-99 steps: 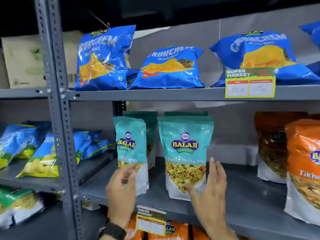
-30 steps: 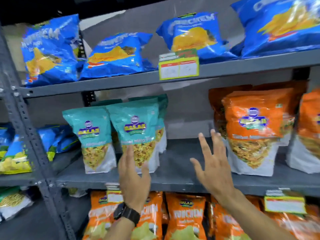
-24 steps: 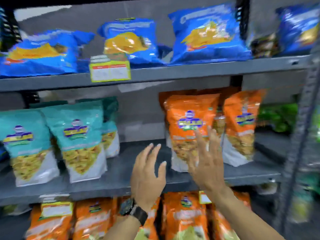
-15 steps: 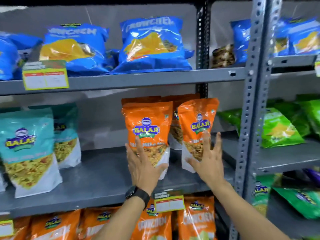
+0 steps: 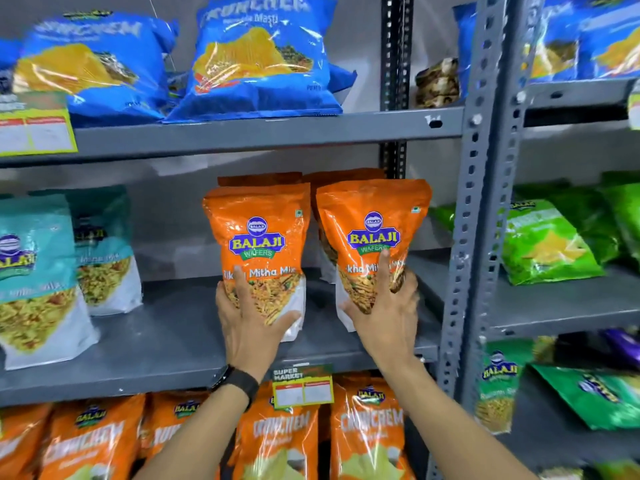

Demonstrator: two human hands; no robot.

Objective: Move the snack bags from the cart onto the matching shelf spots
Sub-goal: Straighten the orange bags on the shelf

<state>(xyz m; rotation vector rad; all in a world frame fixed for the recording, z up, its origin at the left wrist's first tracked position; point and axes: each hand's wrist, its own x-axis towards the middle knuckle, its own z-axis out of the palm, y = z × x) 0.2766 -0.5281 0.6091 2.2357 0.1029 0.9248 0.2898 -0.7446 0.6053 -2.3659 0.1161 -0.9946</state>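
Two orange Balaji mix pouches stand upright on the grey middle shelf (image 5: 166, 344). My left hand (image 5: 249, 323) grips the lower part of the left orange pouch (image 5: 259, 233), thumb at its right side. The right orange pouch (image 5: 372, 223) is held at its lower part by my right hand (image 5: 384, 313), fingers spread over its front. More orange pouches stand behind both. A black watch sits on my left wrist. No cart is in view.
Teal Balaji pouches (image 5: 34, 271) stand at the shelf's left. Blue Crunchem bags (image 5: 263, 60) lie on the shelf above, orange Crunchem bags (image 5: 284, 441) below. A perforated grey upright (image 5: 474, 209) divides off a bay of green bags (image 5: 543, 244). A price tag (image 5: 303, 384) hangs on the shelf edge.
The view has swung right from the teal pouches to the orange ones. Both hands went from hovering with spread fingers to closing on the two front orange pouches.
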